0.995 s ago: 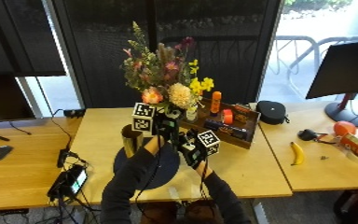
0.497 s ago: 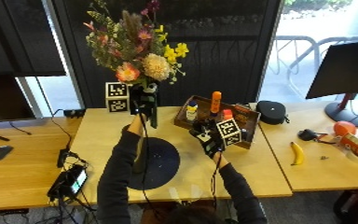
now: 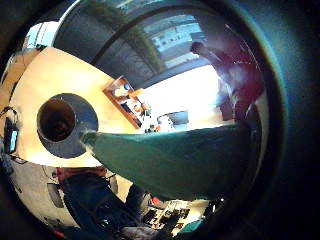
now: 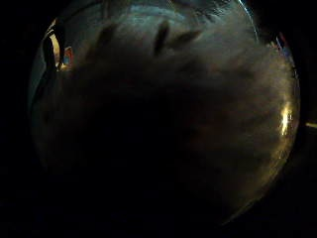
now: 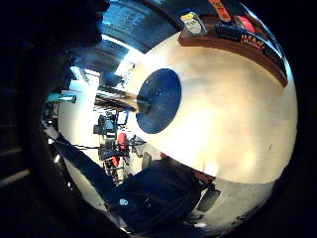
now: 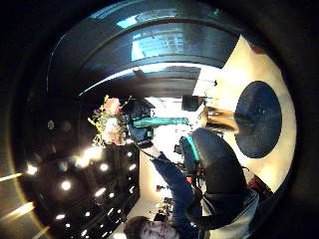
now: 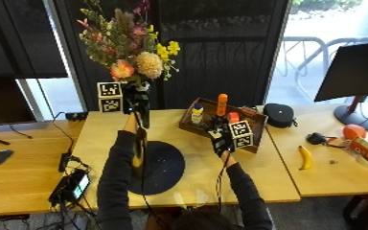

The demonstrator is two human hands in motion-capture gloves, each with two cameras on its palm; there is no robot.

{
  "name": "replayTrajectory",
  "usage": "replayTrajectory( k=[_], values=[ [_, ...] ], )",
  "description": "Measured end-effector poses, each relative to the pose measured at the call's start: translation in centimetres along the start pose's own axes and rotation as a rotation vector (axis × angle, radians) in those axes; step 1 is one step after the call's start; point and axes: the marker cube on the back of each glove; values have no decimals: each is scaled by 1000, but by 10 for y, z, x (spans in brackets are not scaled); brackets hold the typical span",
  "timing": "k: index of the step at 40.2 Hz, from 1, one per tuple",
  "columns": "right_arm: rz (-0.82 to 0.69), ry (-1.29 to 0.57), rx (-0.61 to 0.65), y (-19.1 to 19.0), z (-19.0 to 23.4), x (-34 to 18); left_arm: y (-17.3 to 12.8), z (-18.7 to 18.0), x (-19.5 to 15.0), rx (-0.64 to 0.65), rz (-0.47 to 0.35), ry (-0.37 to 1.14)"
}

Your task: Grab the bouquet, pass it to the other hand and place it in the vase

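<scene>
The bouquet [image 7: 130, 52] has been raised higher above the vase [image 7: 139, 153] on the desk [image 7: 247, 172], gripped by the left hand [image 7: 136, 98]; the right hand [image 7: 225, 139] is withdrawn (fingers loosely curled, empty), so insertion remains.

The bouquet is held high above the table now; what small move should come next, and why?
Probably lower it straight down. The left hand grips the bouquet by its stems, above the vase on the dark mat. The right hand holds nothing, so the pass looks done.
</scene>
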Motion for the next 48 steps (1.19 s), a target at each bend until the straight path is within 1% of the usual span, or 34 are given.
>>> replayTrajectory(
  k=[3, 11, 17, 29, 35, 40, 42, 44, 48],
  values=[
    [26, -8, 28, -5, -6, 5, -3, -3, -5, 6, 0, 2],
    [78, -51, 49, -10, -15, 12, -9, -12, -13, 24, -13, -1],
    [80, -49, 68, -9, -18, 13, -12, -18, -18, 25, -21, 0],
    [84, -59, 61, -14, -19, 15, -18, -25, -28, 32, -14, -26],
    [87, -51, 60, -8, -17, 15, -29, -32, -46, 47, -33, -19],
    [88, -54, 67, -9, -19, 22, -35, -36, -64, 22, -50, -17],
    [91, -53, 67, -9, -20, 25, -34, -40, -79, -9, -65, -27],
    [95, -55, 56, -7, -21, 30, -28, -47, -111, -84, -97, -77],
    [86, -43, 26, -8, -28, 55, 0, -71, -224, -325, -216, -286]
  ],
)
